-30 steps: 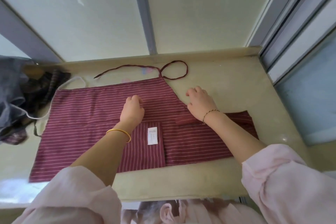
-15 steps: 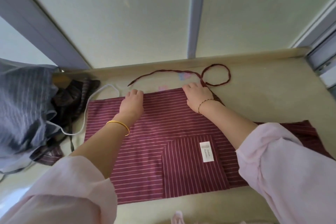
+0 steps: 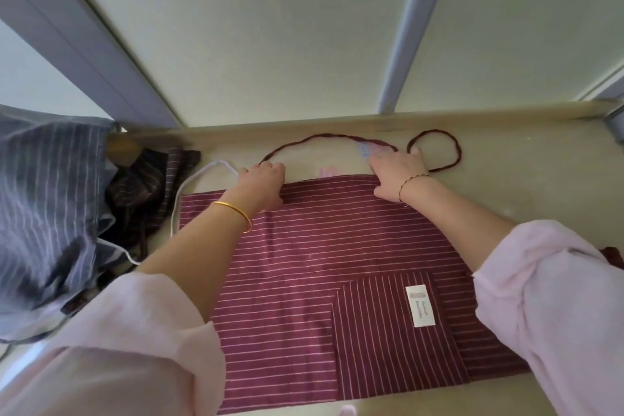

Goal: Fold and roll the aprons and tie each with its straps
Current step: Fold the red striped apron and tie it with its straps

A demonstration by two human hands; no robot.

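A maroon striped apron (image 3: 337, 246) lies flat on the beige table (image 3: 526, 186), its pocket with a white label (image 3: 420, 306) near my right sleeve. Its thin maroon strap (image 3: 324, 137) arcs along the table beyond the top edge and ends in a loop (image 3: 454, 152) at the right. My left hand (image 3: 261, 184) is at the apron's far edge, with its fingers curled over the strap's left end. At the apron's top right corner, my right hand (image 3: 398, 170) has its fingers stretched out onto the strap where it meets the loop.
A heap of grey striped cloth (image 3: 44, 199) and a dark striped cloth (image 3: 145, 186) lie at the left, with a white cord (image 3: 189, 182) trailing beside the apron. A raised ledge (image 3: 506, 111) and wall panels close off the table's far side.
Both hands have slid from the middle of the apron to its far edge and onto the strap. The view has shifted left, bringing the grey heap into sight.
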